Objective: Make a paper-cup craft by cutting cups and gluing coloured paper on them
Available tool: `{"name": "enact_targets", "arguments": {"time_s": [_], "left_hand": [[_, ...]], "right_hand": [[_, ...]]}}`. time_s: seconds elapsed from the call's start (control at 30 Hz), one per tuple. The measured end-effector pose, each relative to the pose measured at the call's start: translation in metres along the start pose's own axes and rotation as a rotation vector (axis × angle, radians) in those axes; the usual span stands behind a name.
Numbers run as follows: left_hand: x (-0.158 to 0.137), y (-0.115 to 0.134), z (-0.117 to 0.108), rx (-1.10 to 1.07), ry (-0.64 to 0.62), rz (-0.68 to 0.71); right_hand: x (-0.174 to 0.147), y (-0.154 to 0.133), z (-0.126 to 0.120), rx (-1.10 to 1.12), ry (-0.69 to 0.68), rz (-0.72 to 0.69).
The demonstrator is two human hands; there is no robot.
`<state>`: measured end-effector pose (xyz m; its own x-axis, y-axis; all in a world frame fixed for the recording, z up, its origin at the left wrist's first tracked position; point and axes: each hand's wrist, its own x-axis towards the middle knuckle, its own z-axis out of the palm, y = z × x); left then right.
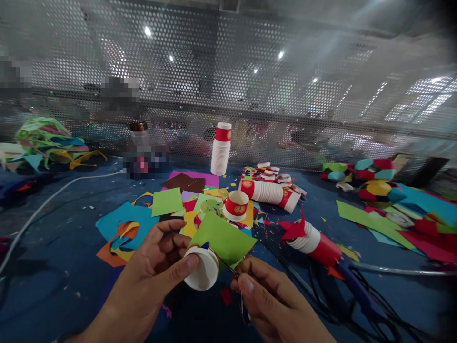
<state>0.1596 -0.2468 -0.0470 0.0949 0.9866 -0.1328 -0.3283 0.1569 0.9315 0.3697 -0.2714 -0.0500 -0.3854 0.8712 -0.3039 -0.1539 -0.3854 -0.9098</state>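
A white paper cup (202,269) is tilted with its round base towards me. My left hand (157,267) grips it, thumb on the near edge and fingers behind. A light green paper sheet (223,238) lies against the cup's far side, with a small dark blue scrap at the rim. Slim metal scissors (232,270) are pinched in my right hand (266,295); their thin blades point at the green sheet beside the cup. My fingers partly hide the scissor handles. Just beyond stands a short red-and-white cup piece (236,206).
Coloured paper sheets (128,224) and scraps cover the middle. A cup stack (221,150) stands at the back; another stack (266,191) lies beside cut cup pieces. At right, a blue glue gun (364,286) with cables touches a red-and-white cup (321,245). Perforated metal (200,85) rises behind.
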Motion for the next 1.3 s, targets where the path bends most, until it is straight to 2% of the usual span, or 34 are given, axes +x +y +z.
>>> {"name": "enact_targets", "arguments": {"time_s": [0.47, 1.03, 1.3], "left_hand": [[-0.0016, -0.0086, -0.0032, -0.031, -0.004, -0.056], [-0.0022, -0.0043, -0.0032, 0.008, -0.034, -0.042], [0.0, -0.0034, -0.0052, 0.066, -0.065, -0.038]], "right_hand": [[-0.0011, 0.0017, -0.0056, -0.123, 0.056, 0.028], [-0.0038, 0.0005, -0.0051, -0.197, 0.101, -0.058], [-0.004, 0.0006, -0.0072, -0.325, 0.125, -0.098]]}}
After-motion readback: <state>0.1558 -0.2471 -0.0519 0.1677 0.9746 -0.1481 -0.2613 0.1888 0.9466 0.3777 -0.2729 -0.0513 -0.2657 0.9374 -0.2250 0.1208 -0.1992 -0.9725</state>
